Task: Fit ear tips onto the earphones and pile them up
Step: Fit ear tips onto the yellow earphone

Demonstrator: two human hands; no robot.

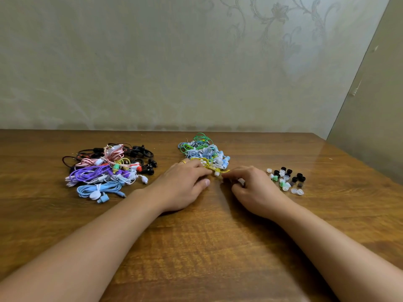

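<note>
Wooden bench (pixel 218 247), dark grain, against a wall (pixel 152 62) papered in a pale floral pattern. Landmark for all positions: the yellow-corded earphone (pixel 214 168) at bench centre.

Far left of the yellow earphone: a mixed pile of earphones (pixel 106 168), with black, pink, purple, red and white cords tangled together. A coiled light-blue earphone (pixel 99 189) lies at the near edge of that pile.

Just left of the yellow earphone: left hand (pixel 183 186), palm down on the bench, gold ring (pixel 184 161) on one finger. Its fingertips reach onto the yellow cord, the thumb lying flat on the bench. Whether the fingers actually pinch the cord cannot be told; they cover it.

Directly behind the yellow earphone: a second pile of earphones (pixel 204 151), green, blue and white cords, with a jack plug sticking out at its far left. The yellow earphone lies at this pile's near edge, touching it, with one white earbud end showing between the two hands.

Just right of the yellow earphone: right hand (pixel 254 188), fingers curled under, fingertips close to the end of the yellow cord. Something small and whitish shows under the curled fingers; what it is cannot be told.

Further right of the yellow earphone, beyond the right hand: loose ear tips (pixel 285 178) scattered in a cluster on the bench: black, clear white and a few green.
</note>
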